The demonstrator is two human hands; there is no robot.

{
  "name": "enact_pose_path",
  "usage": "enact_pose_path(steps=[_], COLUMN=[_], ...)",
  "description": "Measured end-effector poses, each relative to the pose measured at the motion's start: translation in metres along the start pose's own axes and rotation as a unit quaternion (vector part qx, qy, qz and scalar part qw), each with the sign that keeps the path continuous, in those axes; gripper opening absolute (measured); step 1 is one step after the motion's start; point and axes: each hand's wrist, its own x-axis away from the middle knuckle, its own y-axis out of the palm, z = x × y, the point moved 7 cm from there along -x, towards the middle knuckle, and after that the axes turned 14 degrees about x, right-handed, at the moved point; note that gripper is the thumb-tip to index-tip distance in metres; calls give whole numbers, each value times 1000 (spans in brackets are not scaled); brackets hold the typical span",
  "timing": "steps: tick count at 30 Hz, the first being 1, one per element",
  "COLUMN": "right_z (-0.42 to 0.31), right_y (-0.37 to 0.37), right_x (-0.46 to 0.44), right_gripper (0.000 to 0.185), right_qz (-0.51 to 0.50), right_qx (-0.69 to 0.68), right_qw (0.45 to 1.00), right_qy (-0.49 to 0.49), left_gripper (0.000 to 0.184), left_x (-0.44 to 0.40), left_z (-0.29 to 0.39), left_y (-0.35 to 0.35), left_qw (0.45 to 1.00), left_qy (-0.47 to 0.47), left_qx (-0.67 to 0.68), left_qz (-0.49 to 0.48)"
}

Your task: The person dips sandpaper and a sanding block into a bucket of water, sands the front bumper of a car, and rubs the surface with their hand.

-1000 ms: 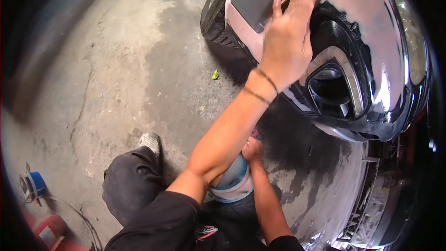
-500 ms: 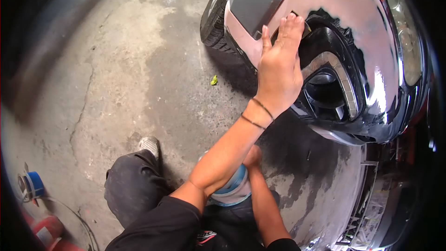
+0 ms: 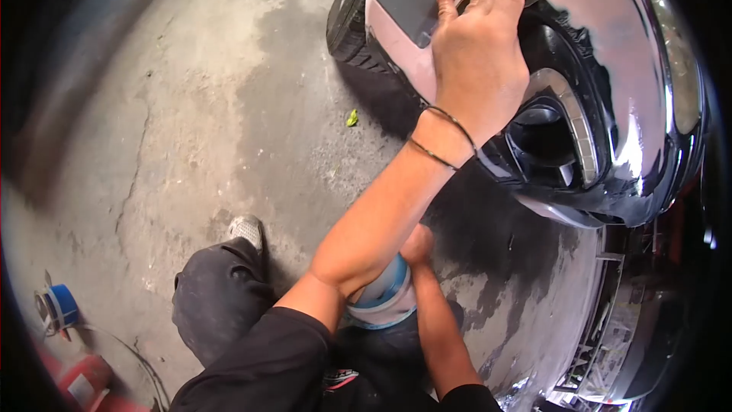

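Note:
My left hand (image 3: pixel 480 53) lies on the pinkish, sanded-looking car bumper (image 3: pixel 587 0), above the fog light recess (image 3: pixel 543 137). Its fingers are stretched and somewhat apart; a dark edge shows beside them, but what lies beneath is hidden. Two thin dark bands circle the wrist. Lower down, my right hand (image 3: pixel 417 246) is closed beside a blue and whitish rounded object (image 3: pixel 390 294) between my legs. My left forearm partly covers that object, and what the right fingers hold cannot be made out.
A tire (image 3: pixel 352 27) stands left of the bumper. On the concrete floor (image 3: pixel 191 122) lies a small yellow-green scrap (image 3: pixel 352 117). A blue round item (image 3: pixel 61 305), a red object (image 3: pixel 84 381) and a hose are at the lower left. Metal racking (image 3: pixel 602 320) stands at the lower right.
My left hand first slid down the bumper toward me, then moved back up and away. My right hand stays low by the blue and whitish object, with only a small shift.

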Motion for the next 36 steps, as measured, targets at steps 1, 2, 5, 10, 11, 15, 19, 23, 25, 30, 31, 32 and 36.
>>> enact_pose_path(steps=[1, 2, 5, 10, 11, 15, 19, 23, 25, 30, 31, 32, 36], right_z=[-1, -3, -3, -3, -5, -5, -1, 0, -3, -6, -2, 1, 3], right_y=[1, 1, -2, -2, -4, -6, -1, 2, 0, -13, -7, 2, 6], right_x=[-5, -4, -6, -6, -7, -7, -4, -6, -4, -2, -4, -3, -3], right_gripper=[44, 44, 45, 46, 46, 46, 45, 45, 45, 43, 42, 41, 41], right_qz=[-15, -13, 18, 20, 33, 43, 40, 27, 22, 106, 89, 67, 73], right_qx=[-7, -8, -7, 1, 0, 7, -12, -25, -12, -54, -33, -15, -35], right_qw=[1000, 1000, 1000, 1000, 999, 999, 999, 999, 999, 992, 994, 997, 995], right_qy=[8, 5, -8, 12, 3, -5, -18, -13, -20, -45, -46, -47, -57], left_gripper=[62, 62, 62, 59, 53, 57, 56, 47, 51, 47, 40, 40, 37], left_x=[1, 0, 21, -17, -20, 7, 8, -29, -14, -2, -11, -15, -10], left_z=[0, 2, 3, 2, 17, 10, 15, 26, 21, 36, 36, 36, 36], left_y=[1, 1, -7, 1, -1, -9, -4, -1, -3, -8, -5, -5, -3], left_qw=[1000, 1000, 1000, 996, 983, 997, 997, 978, 986, 992, 985, 987, 975], left_qy=[6, 17, -13, 62, 109, 58, 57, 207, 159, 87, 126, 117, 164], left_qx=[-1, 0, 9, 49, -146, 48, 41, 33, 51, 71, 103, 100, 126], left_qz=[5, 11, 17, -42, -25, 29, 37, 15, 17, 65, 52, 47, 76])
